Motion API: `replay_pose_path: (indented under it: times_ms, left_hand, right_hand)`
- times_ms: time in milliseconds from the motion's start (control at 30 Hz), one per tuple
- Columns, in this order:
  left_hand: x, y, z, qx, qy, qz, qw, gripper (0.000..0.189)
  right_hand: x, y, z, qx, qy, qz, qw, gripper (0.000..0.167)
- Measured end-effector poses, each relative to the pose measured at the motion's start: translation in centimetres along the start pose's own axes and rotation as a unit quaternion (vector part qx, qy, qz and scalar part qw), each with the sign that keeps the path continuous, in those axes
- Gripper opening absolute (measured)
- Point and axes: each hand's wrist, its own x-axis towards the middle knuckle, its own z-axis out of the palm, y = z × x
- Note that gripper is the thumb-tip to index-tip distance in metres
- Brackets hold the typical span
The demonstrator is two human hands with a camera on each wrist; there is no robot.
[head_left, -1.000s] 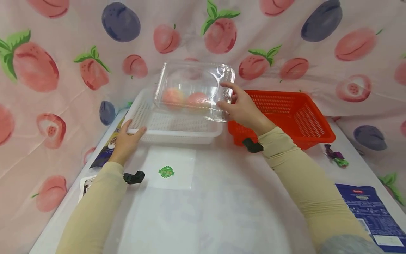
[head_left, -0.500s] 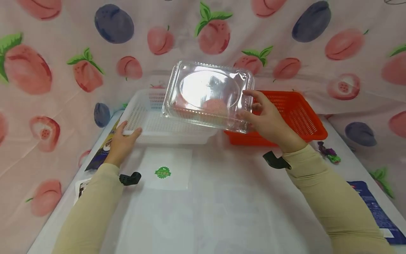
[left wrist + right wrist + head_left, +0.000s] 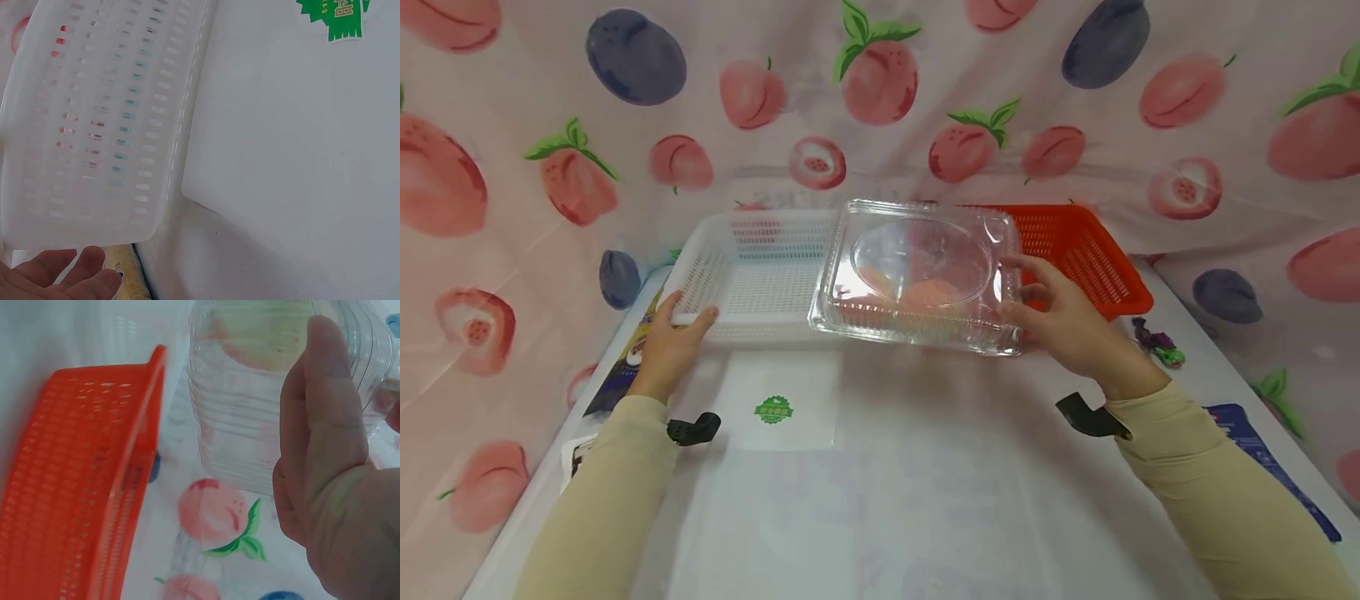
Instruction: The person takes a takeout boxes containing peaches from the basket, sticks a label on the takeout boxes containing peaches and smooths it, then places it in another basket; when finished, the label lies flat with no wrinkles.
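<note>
A clear plastic clamshell box (image 3: 917,258) hangs tilted in the air, in front of the two baskets. Round reddish-yellow fruits (image 3: 928,293) show through its lid; their exact kind is hard to tell. My right hand (image 3: 1071,333) grips the box by its right end, and in the right wrist view the fingers (image 3: 331,406) lie along its ribbed side. At the near left corner of the white plastic basket (image 3: 760,329), my left hand (image 3: 670,350) holds the rim between thumb and fingers. The left wrist view shows curled fingertips (image 3: 94,275) by the basket's corner.
A red basket (image 3: 1093,267) stands right of the white one, partly behind the box. A white sheet with a green label (image 3: 773,409) lies in front. Dark packets (image 3: 617,375) line the left edge; a purple-green wrapped item (image 3: 1159,343) and a blue packet (image 3: 1262,462) lie right.
My right hand has carried the clamshell box from above the white basket rightward and toward me, lower down. The left hand has stayed at the white basket's corner.
</note>
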Motion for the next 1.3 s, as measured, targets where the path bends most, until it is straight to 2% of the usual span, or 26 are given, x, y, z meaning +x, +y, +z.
replay_pose_path:
  times_ms: [200, 533, 733, 867, 1300]
  left_hand:
    - [0.0, -0.1, 0.1, 0.002, 0.002, -0.007, 1.0, 0.096]
    - [0.1, 0.1, -0.6, 0.008, -0.004, 0.01, 0.9999, 0.097]
    - [0.0, 0.0, -1.2, 0.004, -0.003, -0.002, 1.0, 0.098]
    - [-0.1, 0.0, -1.5, -0.005, -0.003, 0.001, 1.0, 0.096]
    - [-0.8, 0.2, -1.6, -0.009, -0.006, -0.008, 0.9999, 0.098]
  right_hand:
    - [-1.6, 1.8, -0.5, 0.007, -0.012, 0.01, 0.9999, 0.065]
    - [-3.8, 4.1, -0.8, 0.049, -0.054, -0.02, 0.9971, 0.059]
    - [-4.7, 4.9, -0.4, 0.059, -0.078, 0.013, 0.9951, 0.061]
    - [-5.1, 5.5, -0.1, 0.066, -0.088, 0.031, 0.9935, 0.063]
    - [-5.8, 7.7, 0.7, 0.089, -0.114, 0.082, 0.9861, 0.066]
